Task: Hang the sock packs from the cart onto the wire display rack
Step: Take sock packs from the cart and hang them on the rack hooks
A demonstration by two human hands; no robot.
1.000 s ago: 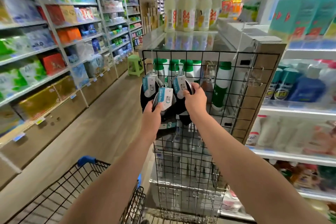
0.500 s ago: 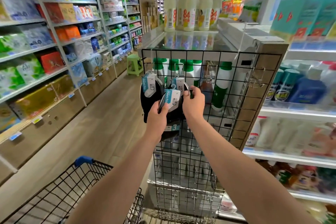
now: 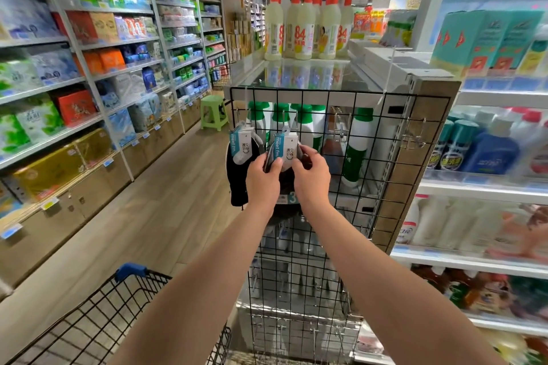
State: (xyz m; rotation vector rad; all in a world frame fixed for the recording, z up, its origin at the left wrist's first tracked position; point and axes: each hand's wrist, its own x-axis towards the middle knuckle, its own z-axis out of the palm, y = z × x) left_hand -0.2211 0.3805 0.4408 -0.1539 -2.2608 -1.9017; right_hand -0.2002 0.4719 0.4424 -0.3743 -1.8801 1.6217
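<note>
Two arms in shot, and both are bare. The left forearm [image 3: 219, 275] is uncovered all the way from the bottom edge up to the wrist, smooth along its length. Same story on the right forearm [image 3: 364, 275]: bare for its whole visible run. The wide lens stretches them, so each looks broad near the camera and narrows sharply toward the wrist. Up top, the left hand [image 3: 262, 179] is bare. The right hand [image 3: 311, 178] is bare too, its knuckles showing as a soft ridge, the fingers [image 3: 310, 154] slim. Everything above the elbows is out of frame.
</note>
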